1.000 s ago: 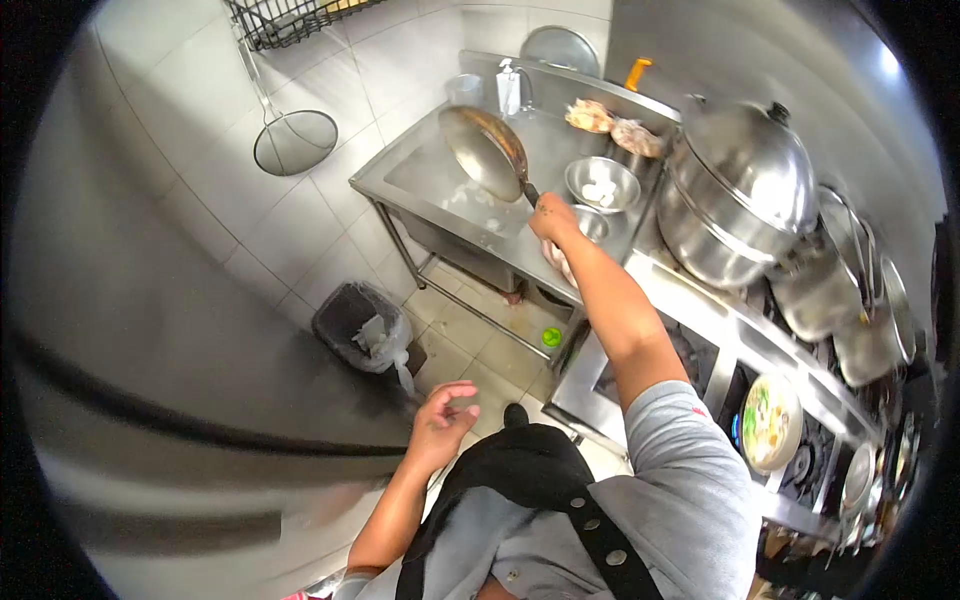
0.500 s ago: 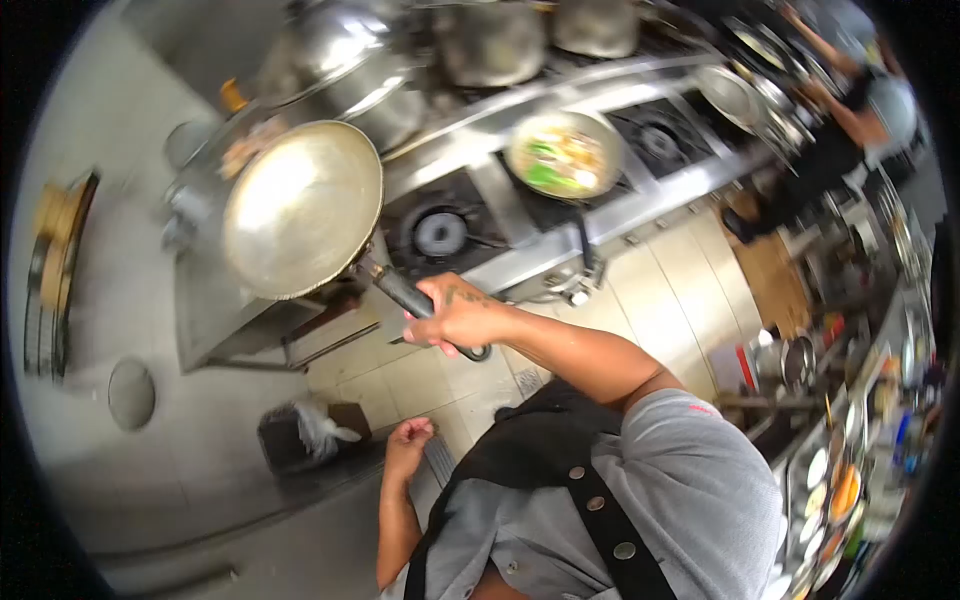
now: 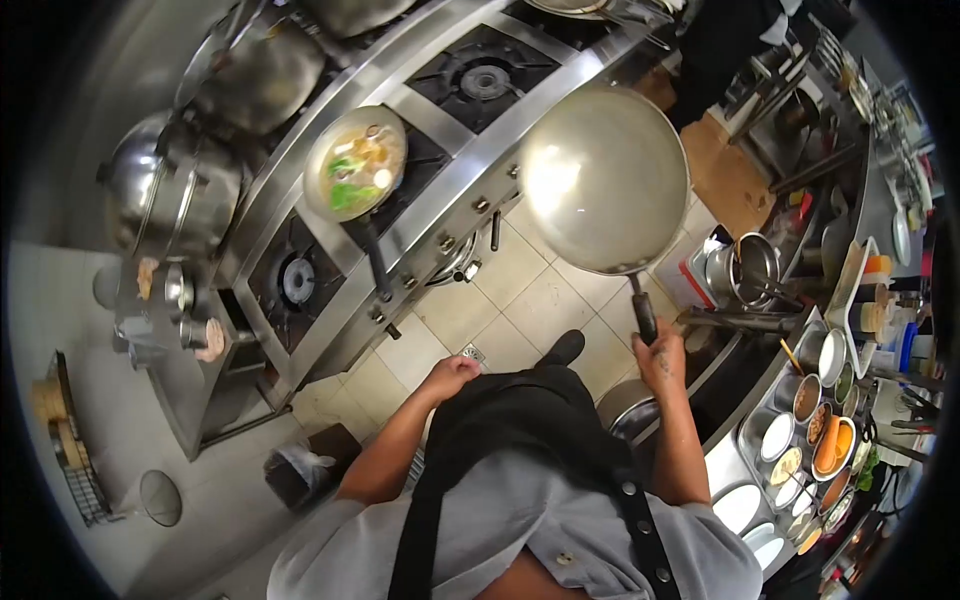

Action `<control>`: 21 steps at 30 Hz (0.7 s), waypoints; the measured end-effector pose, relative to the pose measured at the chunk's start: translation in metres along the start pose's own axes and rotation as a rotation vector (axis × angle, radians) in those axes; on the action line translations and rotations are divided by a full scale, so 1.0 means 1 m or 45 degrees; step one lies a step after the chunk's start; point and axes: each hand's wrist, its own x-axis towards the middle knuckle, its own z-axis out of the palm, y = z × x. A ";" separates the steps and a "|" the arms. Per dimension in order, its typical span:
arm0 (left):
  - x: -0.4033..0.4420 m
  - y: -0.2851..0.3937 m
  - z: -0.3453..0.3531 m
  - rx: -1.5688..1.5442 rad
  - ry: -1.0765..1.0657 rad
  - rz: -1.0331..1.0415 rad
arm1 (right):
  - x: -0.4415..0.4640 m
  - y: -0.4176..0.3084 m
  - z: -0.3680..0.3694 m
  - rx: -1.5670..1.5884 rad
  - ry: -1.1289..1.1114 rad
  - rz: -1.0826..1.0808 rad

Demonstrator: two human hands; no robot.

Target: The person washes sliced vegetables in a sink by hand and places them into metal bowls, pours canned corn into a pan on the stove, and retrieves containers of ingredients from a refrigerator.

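My right hand [image 3: 660, 362] is wrapped around the black handle of a large frying pan [image 3: 610, 190]. The pan is held out over the floor to the right of the stove, its pale metal inside facing up with nothing in it. My left hand [image 3: 450, 378] hangs in front of my apron, fingers curled, with nothing visible in them. On a burner to the left sits a second frying pan [image 3: 378, 206], its black handle sticking out over the stove's front edge. Broth with green leaves and other pieces [image 3: 357, 168] fills it.
The stove [image 3: 425, 205] has bare burners on both sides of the filled pan. Large pots [image 3: 185, 180] stand behind it. At right, a counter holds several ingredient containers [image 3: 777, 436]; a deep steel pot [image 3: 742, 270] stands near it. A person's dark clothing [image 3: 715, 55] shows at the top right.
My right hand has carried the empty pan from the stove's left end across to the right. My body has turned right. The filled pan remains on its burner.
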 end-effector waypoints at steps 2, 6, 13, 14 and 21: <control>0.051 0.015 0.015 0.027 -0.071 -0.064 | 0.024 0.059 0.005 -0.080 0.035 0.153; 0.173 0.029 0.034 0.165 -0.009 -0.192 | 0.064 0.164 0.050 -0.026 0.016 0.431; 0.417 0.018 0.043 0.348 0.334 -0.272 | 0.111 0.266 0.144 0.018 -0.160 0.711; 0.454 0.003 0.041 0.308 0.375 -0.286 | 0.119 0.275 0.157 0.026 -0.196 0.761; 0.622 -0.031 0.017 0.536 0.657 -0.510 | 0.199 0.301 0.236 -0.173 -0.527 0.740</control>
